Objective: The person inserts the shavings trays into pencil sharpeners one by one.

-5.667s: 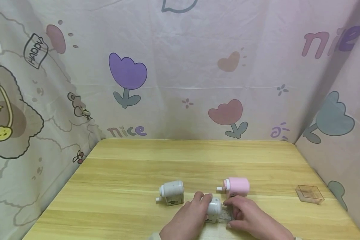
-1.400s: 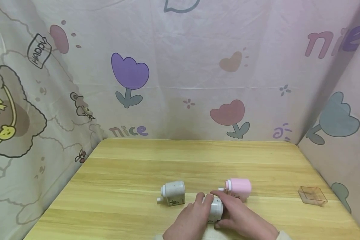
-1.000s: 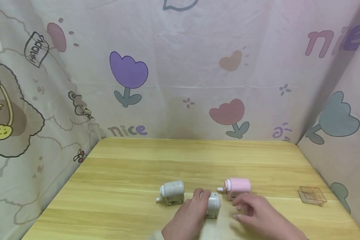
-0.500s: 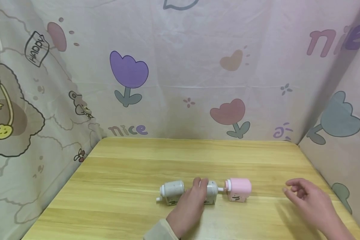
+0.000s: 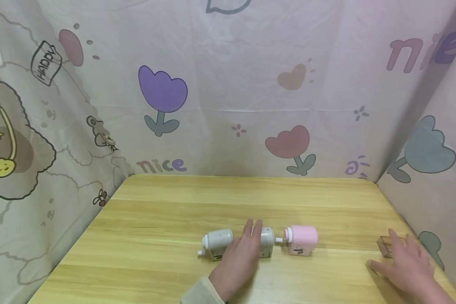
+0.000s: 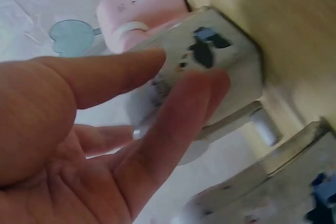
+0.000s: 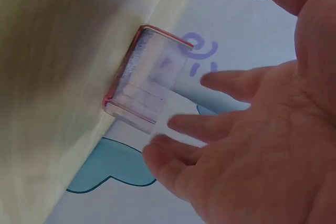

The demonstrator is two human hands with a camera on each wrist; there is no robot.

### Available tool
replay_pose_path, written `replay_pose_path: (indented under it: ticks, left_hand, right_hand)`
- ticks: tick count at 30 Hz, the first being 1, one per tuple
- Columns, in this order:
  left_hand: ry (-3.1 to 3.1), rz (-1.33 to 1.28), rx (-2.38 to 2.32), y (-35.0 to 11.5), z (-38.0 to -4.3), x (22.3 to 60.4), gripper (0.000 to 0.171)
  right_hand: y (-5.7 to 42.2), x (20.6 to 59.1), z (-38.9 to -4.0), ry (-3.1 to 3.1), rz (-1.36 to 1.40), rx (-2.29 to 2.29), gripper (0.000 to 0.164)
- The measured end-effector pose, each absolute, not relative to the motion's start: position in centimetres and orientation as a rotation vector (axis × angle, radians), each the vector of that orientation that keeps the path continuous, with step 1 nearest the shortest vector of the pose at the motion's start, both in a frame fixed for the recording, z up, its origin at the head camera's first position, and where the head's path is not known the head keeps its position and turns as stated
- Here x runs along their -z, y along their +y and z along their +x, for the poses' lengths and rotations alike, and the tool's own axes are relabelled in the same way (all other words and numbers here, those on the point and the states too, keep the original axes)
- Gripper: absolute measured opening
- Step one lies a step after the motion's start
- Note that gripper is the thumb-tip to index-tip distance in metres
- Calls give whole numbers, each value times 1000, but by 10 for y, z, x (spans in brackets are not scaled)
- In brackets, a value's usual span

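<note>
1. Left hand (image 5: 238, 259): placed over the middle grey, round-topped, plastic-looking crank device (image 5: 267, 243); fingers apart and loosely extended about it, with no clear grip shown; contact cannot be confirmed

2. Right hand (image 5: 408, 262): over the small, clear, box-shaped tray with reddish-brown edges (image 5: 385, 246); fingers spread, nothing held; whether a fingertip touches the tray cannot be told

3. Location: the tray sits near the right edge of the pale yellow wood-grain table (image 5: 220, 202), well apart from the devices; the middle device stands between a second grey crank device with a white collar (image 5: 218, 240) and a pink, round-topped crank device (image 5: 304, 237)

4. Clearance: the pink device's white handle (image 5: 279, 240) points at the middle device and ends just beside it; contact is not determinable

5. Step in hand, as judged: picking up the tray with the right hand. Recommended: thumb on the near wall, fingers on the far wall, then a light, even pinch, as the walls look thin and may flex or slip

6. Handling advice: lift the tray level, away from the table edge; rest the left hand lightly, so the middle device does not get pushed into the pink one's handle
</note>
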State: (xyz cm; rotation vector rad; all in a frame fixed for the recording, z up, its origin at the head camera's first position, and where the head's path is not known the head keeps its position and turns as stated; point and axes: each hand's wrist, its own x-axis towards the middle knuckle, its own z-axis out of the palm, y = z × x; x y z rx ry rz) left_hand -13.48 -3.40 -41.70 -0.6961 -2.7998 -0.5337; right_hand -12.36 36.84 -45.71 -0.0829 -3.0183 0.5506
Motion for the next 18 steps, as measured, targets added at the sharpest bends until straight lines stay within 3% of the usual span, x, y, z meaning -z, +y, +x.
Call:
replay_pose_path:
  ticks: [3,10,14,18]
  left_hand:
    - [-2817,-698,576,-33,-127,406,65]
    - [-2896,-933,520,-31,-101,381,36]
    - [-3025,-1040,424,-29,-97,383,27]
    - [-3107,-1039,341,-29,-97,391,30]
  right_hand:
    - [371,458,-123,-3120,-147,-589,109]
    - [377,462,-123,-3040,-98,-524,90]
    - [377,463,-122,-2980,-60,-518,83]
    - [377,463,-122,-2974,-45,-538,77]
